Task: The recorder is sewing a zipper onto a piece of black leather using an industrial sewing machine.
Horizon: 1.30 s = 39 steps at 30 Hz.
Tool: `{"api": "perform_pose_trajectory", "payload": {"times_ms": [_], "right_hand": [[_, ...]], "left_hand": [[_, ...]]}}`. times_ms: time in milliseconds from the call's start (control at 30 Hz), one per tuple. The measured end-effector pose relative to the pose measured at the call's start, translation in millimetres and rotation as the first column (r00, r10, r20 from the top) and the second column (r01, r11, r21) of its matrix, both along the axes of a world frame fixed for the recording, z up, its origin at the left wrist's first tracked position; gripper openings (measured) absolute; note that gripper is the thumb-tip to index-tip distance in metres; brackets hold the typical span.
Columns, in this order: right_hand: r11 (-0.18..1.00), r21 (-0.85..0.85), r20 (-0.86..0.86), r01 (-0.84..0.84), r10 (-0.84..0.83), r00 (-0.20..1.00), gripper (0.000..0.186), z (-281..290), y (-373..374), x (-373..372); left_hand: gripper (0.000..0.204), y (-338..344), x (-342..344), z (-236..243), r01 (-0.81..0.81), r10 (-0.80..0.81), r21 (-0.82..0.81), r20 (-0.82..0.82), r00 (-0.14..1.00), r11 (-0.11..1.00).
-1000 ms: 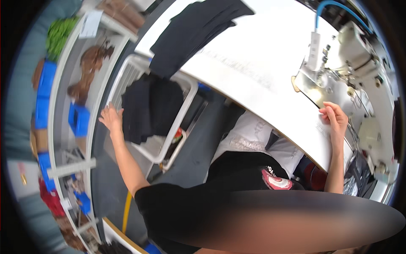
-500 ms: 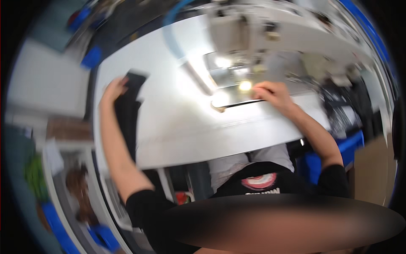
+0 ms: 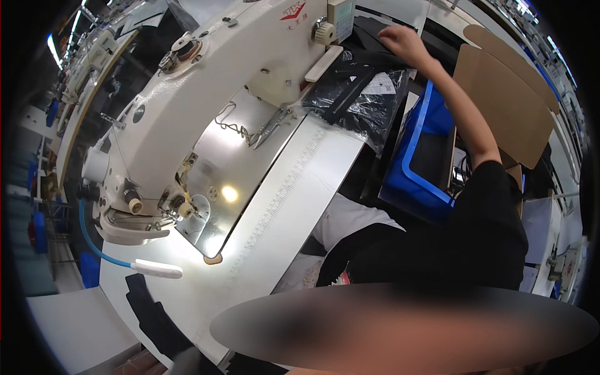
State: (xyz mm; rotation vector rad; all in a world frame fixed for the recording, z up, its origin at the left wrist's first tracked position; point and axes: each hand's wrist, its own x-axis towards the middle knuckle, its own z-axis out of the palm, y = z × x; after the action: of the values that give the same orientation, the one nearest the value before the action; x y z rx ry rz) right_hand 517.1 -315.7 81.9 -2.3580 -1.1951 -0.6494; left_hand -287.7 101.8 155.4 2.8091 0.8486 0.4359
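Observation:
My right hand (image 3: 405,46) reaches to the far right, past the end of a white sewing machine (image 3: 150,106). Its fingers are bent and drawn together, with the fingertips against dark fabric pieces (image 3: 367,32). Whether fabric is pinched between them is hard to see. Just below lies a clear plastic bag (image 3: 369,103) with black material and a white label. My left hand is out of the picture. At the lower left of the white sewing table (image 3: 275,206) lies a folded black fabric piece (image 3: 153,315), its near end running out of sight.
Thread snips (image 3: 270,128) rest on the metal bed beneath the machine arm. A white lamp (image 3: 157,269) on a blue flexible neck stands by the needle end. To the right are a blue bin (image 3: 415,156) and an open cardboard box (image 3: 500,94).
My view has swung to the right. My right hand has moved from the machine's needle area to the fabric at the far right. My left hand, earlier on the black fabric, has left the view.

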Motion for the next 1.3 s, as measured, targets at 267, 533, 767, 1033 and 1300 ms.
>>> {"api": "perform_pose_trajectory", "payload": {"times_ms": [267,533,767,1033,1300], "right_hand": [[0.973,-0.170,-0.349,0.157,-0.209,0.913,0.033,-19,-41,167],[0.903,0.197,0.298,-0.381,0.315,0.901,0.014,4,10,-58],[0.586,-0.040,-0.058,-0.809,0.807,0.587,0.028,-48,114,-241],[0.523,0.025,-0.060,-0.852,0.851,0.521,0.026,-62,137,-253],[0.532,-0.037,-0.141,-0.846,0.835,0.532,0.033,-54,128,-249]], "left_hand": [[0.009,-140,227,-32,0.149,-0.142,-0.253,0.046,0.989,0.956],[0.019,-91,269,-136,0.060,0.158,-0.496,0.386,0.909,0.866],[0.031,-48,308,-141,-0.083,0.237,-0.422,0.328,0.914,0.903],[0.042,-5,306,-200,-0.234,0.398,-0.373,0.461,0.793,0.898],[0.023,-32,295,-175,-0.248,0.151,0.304,0.308,0.939,0.920]]}}
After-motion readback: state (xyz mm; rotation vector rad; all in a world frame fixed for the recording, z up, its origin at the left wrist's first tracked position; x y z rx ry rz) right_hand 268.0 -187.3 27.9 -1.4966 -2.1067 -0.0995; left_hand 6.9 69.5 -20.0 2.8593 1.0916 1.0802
